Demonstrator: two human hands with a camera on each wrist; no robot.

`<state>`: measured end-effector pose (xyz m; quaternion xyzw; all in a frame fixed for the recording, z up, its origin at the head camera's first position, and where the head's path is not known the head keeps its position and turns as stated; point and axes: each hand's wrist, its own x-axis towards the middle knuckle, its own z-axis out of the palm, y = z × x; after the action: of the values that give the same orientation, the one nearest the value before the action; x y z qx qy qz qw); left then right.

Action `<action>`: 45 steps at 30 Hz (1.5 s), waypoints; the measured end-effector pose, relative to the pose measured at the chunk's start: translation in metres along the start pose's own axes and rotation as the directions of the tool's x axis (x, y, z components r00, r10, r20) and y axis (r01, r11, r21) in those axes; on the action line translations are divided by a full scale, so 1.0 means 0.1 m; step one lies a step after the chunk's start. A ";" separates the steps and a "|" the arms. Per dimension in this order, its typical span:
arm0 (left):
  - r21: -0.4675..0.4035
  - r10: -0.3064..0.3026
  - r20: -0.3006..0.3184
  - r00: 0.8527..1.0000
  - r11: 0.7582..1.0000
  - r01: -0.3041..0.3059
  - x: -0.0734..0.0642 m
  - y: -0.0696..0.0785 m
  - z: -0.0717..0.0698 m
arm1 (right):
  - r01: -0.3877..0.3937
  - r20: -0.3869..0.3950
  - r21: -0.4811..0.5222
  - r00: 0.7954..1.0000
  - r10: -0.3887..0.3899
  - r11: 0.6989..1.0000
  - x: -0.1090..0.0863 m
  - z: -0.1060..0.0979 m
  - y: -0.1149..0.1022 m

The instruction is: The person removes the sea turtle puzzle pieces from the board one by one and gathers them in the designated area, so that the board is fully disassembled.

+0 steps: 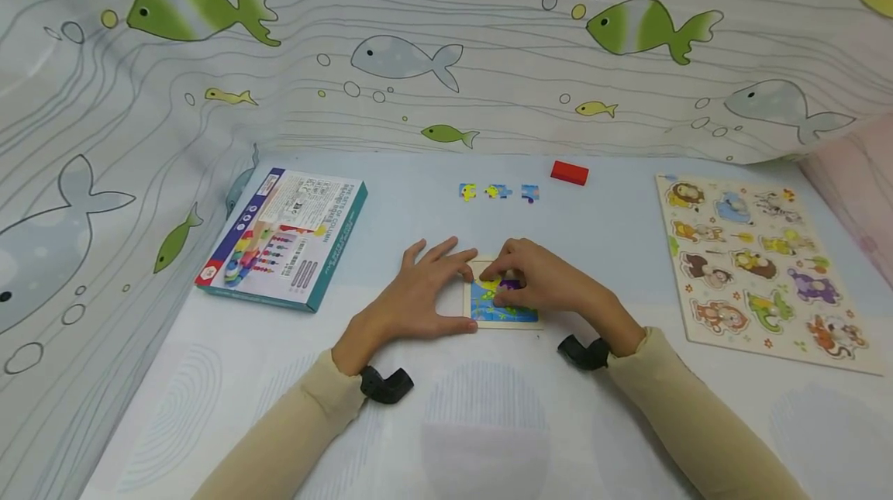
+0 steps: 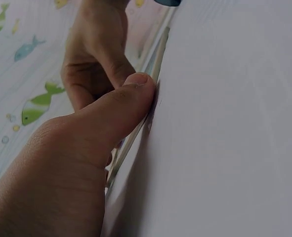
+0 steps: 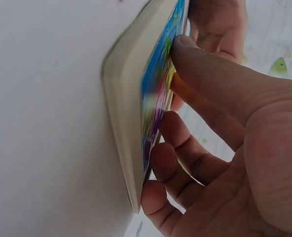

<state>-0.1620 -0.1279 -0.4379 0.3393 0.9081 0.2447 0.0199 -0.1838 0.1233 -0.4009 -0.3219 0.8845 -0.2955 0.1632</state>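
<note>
A small framed jigsaw puzzle with a blue, yellow and purple picture lies on the table between both hands. My left hand spans the frame's left side and holds it, thumb at the near edge, a curled finger at the far corner, other fingers spread. Over the picture, my right hand bends its fingers down; in the right wrist view its thumb and fingertips touch the puzzle's face. Whether they pinch a piece is hidden. In the left wrist view, the left thumb rests on the wooden rim.
Beyond the puzzle lie three loose jigsaw pieces and a red block. A toy box stands at the left, a wooden animal puzzle board at the right. Fish-patterned cloth hangs behind.
</note>
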 end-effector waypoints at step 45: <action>0.179 -0.099 0.015 0.995 0.979 0.095 0.02 0.05 0.06 | 0.008 -0.003 0.057 1.000 -0.008 0.998 -0.02 0.00 -0.02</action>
<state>-0.1591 -0.1213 -0.4404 0.2979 0.9415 0.1570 0.0122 -0.1811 0.1235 -0.3993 -0.3204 0.8747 -0.3215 0.1700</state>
